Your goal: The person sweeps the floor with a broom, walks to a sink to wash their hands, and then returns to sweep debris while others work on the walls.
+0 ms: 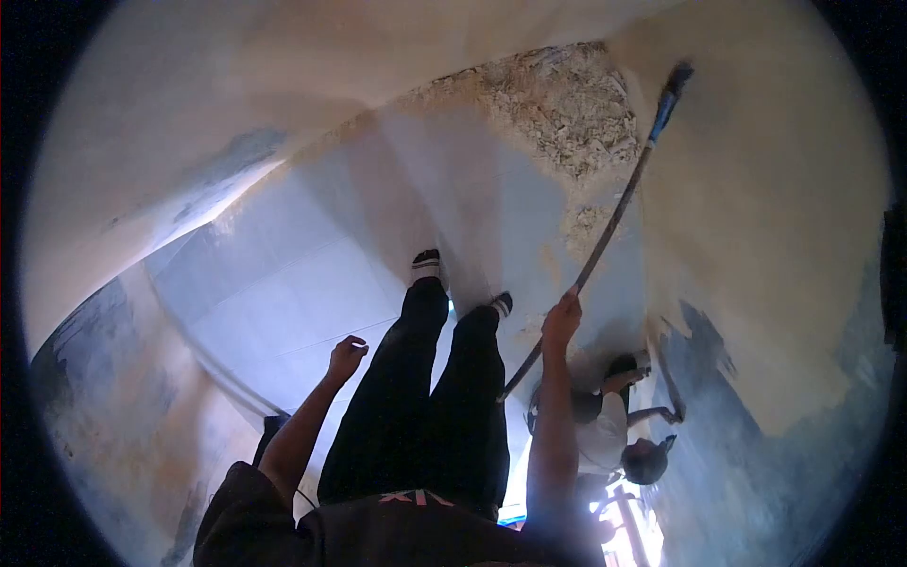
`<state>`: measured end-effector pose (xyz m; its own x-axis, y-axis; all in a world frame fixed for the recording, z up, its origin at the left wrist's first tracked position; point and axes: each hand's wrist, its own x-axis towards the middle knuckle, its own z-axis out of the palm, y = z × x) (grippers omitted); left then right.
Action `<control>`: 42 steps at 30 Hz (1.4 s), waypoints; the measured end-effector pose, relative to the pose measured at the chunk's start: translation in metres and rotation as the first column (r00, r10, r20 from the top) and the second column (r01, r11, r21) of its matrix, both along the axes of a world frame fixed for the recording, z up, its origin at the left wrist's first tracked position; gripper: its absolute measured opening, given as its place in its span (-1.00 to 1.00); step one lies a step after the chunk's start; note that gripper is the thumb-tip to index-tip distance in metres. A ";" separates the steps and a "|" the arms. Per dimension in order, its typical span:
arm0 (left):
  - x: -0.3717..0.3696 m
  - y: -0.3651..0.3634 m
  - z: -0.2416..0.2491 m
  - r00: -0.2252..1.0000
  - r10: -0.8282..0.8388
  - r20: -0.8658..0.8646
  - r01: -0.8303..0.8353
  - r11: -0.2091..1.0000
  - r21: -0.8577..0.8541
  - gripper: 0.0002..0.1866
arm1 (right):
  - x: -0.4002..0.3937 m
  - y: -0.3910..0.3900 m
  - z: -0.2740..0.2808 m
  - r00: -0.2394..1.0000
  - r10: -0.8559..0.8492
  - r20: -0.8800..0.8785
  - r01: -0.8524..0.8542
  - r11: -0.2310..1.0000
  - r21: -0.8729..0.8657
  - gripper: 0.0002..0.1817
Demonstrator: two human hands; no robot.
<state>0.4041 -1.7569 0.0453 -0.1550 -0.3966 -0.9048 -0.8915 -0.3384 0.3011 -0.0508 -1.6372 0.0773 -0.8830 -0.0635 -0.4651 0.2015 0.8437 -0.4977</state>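
My right hand (562, 321) is closed around a long thin pole (609, 225) that slants up to the right. A dark brush with a blue part (667, 106) is fixed at the pole's far end, close to the tan wall surface on the right. The pole's near end reaches down beside my dark trousers. My left hand (348, 358) hangs to the left of my legs, its fingers loosely curled and apart, with nothing seen in it.
Crumbled, flaky material (576, 109) lies heaped at the far end of the pale floor (283, 274). A co-worker (605, 435) in a light top crouches at the lower right, beside the patchy wall (756, 274). Another stained wall (123, 378) stands at left.
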 end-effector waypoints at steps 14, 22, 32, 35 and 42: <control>-0.069 -0.008 0.002 0.992 0.013 -0.125 -0.002 0.996 0.088 -0.76 | 0.026 -0.014 -0.015 0.966 -0.163 0.199 0.207 0.952 -0.224 -0.47; -0.064 -0.019 0.005 0.978 -0.016 -0.208 0.019 1.000 0.010 -0.71 | 0.011 -0.033 0.077 0.861 0.034 0.508 0.038 0.991 -0.132 -0.58; -0.047 -0.009 0.002 0.988 0.123 -0.095 -0.122 0.992 0.015 -0.69 | 0.107 -0.085 0.083 0.353 0.846 0.398 -0.820 0.485 -0.304 -0.57; -0.037 -0.003 0.010 0.988 0.149 -0.029 -0.148 0.989 0.029 -0.67 | 0.147 -0.126 0.006 0.202 0.918 0.342 -0.826 0.347 -0.445 -0.57; -0.022 0.041 0.008 0.943 0.307 0.130 -0.309 0.951 -0.002 -0.69 | 0.189 -0.265 -0.132 0.207 0.715 0.668 -0.600 0.632 -0.490 -0.67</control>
